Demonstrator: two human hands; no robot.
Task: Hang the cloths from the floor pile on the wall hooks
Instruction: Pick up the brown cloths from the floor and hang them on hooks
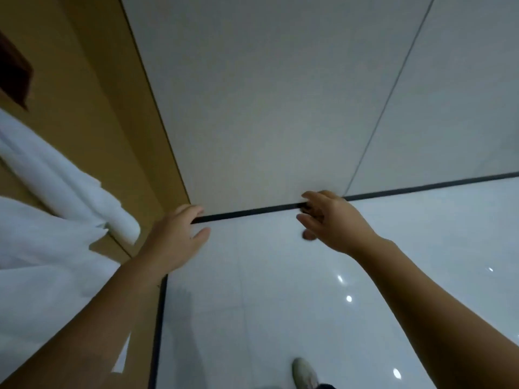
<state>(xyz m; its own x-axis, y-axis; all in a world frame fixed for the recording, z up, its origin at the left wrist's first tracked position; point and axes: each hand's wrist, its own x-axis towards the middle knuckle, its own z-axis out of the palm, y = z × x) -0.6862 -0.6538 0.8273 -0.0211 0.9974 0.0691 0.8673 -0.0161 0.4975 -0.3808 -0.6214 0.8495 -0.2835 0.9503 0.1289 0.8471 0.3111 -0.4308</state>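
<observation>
Both hands hang free over the glossy white floor (280, 304), holding nothing: the left hand (175, 240) with relaxed, spread fingers, the right hand (330, 220) with fingers loosely curled. White cloths (56, 192) hang against the tan wall (98, 94) to the left of the left hand, apparently already up (the hooks themselves are out of frame). The fabric looks soft and plain, one piece falling in a long rolled fold, another spreading in a broad sheet below it. No floor pile shows here, so how many cloths remain cannot be told. A shoe (304, 373) sits below the right hand.
</observation>
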